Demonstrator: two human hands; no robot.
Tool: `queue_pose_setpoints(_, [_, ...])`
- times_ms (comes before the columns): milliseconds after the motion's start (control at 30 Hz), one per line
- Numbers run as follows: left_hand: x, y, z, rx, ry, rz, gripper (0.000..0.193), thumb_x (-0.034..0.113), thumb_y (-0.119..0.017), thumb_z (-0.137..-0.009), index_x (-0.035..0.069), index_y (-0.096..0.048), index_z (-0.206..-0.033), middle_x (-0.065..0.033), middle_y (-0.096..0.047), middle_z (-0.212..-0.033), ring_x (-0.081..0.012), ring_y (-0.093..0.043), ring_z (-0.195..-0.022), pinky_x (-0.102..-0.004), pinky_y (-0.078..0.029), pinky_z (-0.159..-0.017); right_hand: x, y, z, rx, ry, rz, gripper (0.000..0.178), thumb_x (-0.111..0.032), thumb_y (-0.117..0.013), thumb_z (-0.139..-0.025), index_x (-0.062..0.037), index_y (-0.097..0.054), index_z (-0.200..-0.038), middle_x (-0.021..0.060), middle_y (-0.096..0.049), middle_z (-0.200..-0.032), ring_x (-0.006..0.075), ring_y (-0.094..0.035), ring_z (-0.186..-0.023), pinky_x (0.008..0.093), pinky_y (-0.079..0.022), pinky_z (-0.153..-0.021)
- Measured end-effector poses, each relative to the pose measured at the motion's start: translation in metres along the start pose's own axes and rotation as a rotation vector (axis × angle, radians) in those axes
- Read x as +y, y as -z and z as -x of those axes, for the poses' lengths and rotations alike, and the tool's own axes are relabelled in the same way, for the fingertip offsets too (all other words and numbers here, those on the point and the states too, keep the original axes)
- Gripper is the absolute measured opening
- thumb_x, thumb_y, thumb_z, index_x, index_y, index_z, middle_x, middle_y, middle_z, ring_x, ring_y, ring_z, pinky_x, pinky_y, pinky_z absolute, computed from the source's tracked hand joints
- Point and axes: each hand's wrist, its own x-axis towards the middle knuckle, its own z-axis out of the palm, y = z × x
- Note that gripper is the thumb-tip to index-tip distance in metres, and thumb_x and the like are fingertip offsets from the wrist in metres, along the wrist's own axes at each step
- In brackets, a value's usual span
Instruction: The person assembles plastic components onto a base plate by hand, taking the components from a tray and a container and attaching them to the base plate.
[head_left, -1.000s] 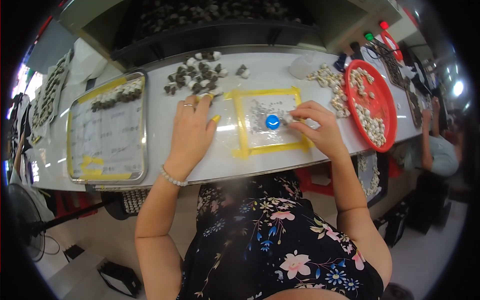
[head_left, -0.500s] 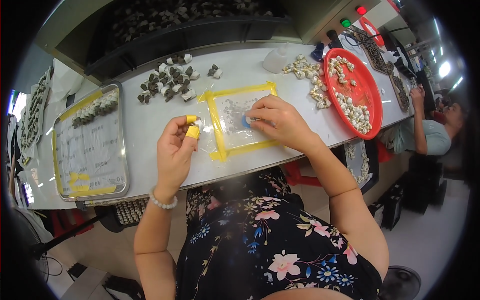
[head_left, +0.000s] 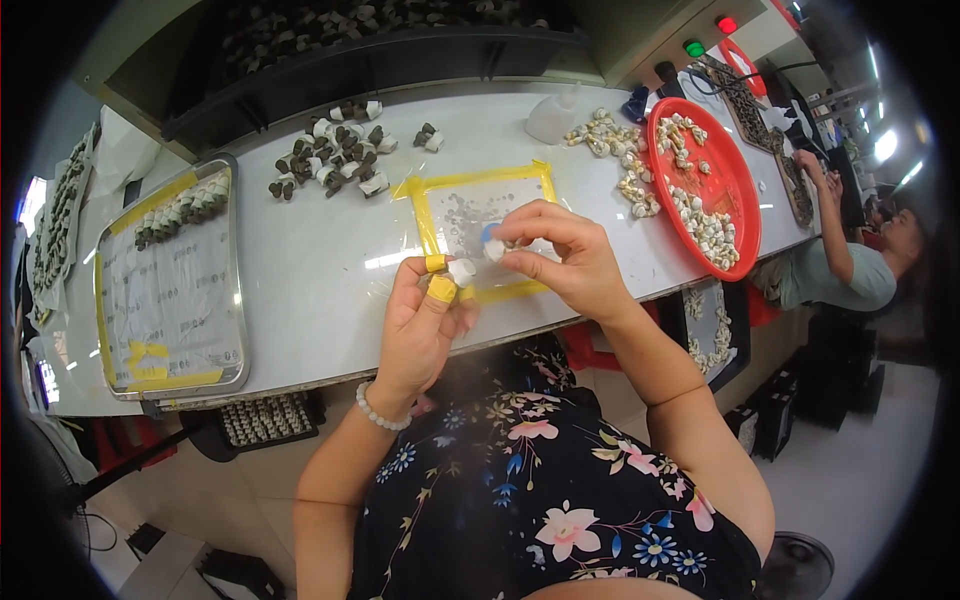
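My left hand [head_left: 425,305], yellow tape on its thumb and a finger, pinches a small white cap-like piece [head_left: 461,271]. Close to its right, my right hand [head_left: 560,255] is closed with thumb and fingers around another small white piece [head_left: 495,250]. A small blue thing [head_left: 489,232] shows at the right fingertips; whether it is held or worn on a finger I cannot tell. Behind both hands lies a clear sheet [head_left: 465,205] with grey spots, framed in yellow tape [head_left: 428,220] on the white table [head_left: 320,270].
Dark-and-white pieces [head_left: 335,155] are heaped at the back left. A metal tray [head_left: 240,300] with a row of them stands left. At right, a red round tray [head_left: 735,180] holds cream-white pieces, with more beside it and a white bottle [head_left: 550,118]. A co-worker [head_left: 850,260] sits far right.
My left hand has moved right with its white piece, close to my right hand. The right hand has lifted off the sheet, and a white piece now shows at its fingertips.
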Motion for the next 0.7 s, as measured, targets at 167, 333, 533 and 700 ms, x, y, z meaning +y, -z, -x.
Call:
queue_pose_setpoints(167, [-0.001, -0.004, 0.001, 0.018, -0.018, -0.014, 0.015, 0.015, -0.045, -0.094, 0.008, -0.042, -0.108, -0.0072, -0.053, -0.090, -0.0145, -0.050, -0.073, -0.0267, -0.041, -0.063, -0.002, -0.009, 0.004, -0.042, -0.049, -0.120, 0.024, 0.000, -0.067, -0.075, 0.0005, -0.065, -0.099, 0.0075, -0.060, -0.093, 0.0142, -0.055, -0.087, 0.0241, -0.043, -0.077])
queue_pose_setpoints(333, [-0.003, -0.001, -0.001, -0.028, -0.028, -0.048, 0.014, 0.015, -0.045, -0.094, 0.008, -0.041, -0.106, -0.0069, -0.054, -0.092, -0.0136, -0.051, -0.074, -0.0265, -0.041, -0.063, 0.000, -0.012, 0.006, -0.029, -0.020, -0.097, 0.024, 0.002, -0.068, -0.073, 0.0002, -0.067, -0.096, 0.0074, -0.061, -0.092, 0.0139, -0.055, -0.084, 0.0240, -0.044, -0.074])
queue_pose_setpoints(533, [-0.007, -0.003, 0.000, -0.039, -0.040, -0.050, 0.015, 0.014, -0.047, -0.094, 0.008, -0.037, -0.103, -0.0060, -0.056, -0.094, -0.0119, -0.050, -0.071, -0.0249, -0.041, -0.063, -0.006, -0.013, 0.010, -0.033, -0.085, -0.157, 0.018, 0.001, -0.069, -0.072, 0.0007, -0.069, -0.090, 0.0078, -0.063, -0.087, 0.0142, -0.058, -0.080, 0.0246, -0.045, -0.071])
queue_pose_setpoints(700, [-0.001, -0.002, 0.000, -0.080, 0.031, -0.136, 0.017, 0.014, -0.048, -0.093, 0.008, -0.037, -0.105, -0.0083, -0.057, -0.090, -0.0134, -0.053, -0.071, -0.0245, -0.043, -0.063, 0.001, -0.002, 0.009, -0.100, -0.012, -0.105, 0.020, -0.002, -0.069, -0.073, -0.0004, -0.068, -0.093, 0.0089, -0.063, -0.087, 0.0162, -0.059, -0.080, 0.0259, -0.046, -0.072])
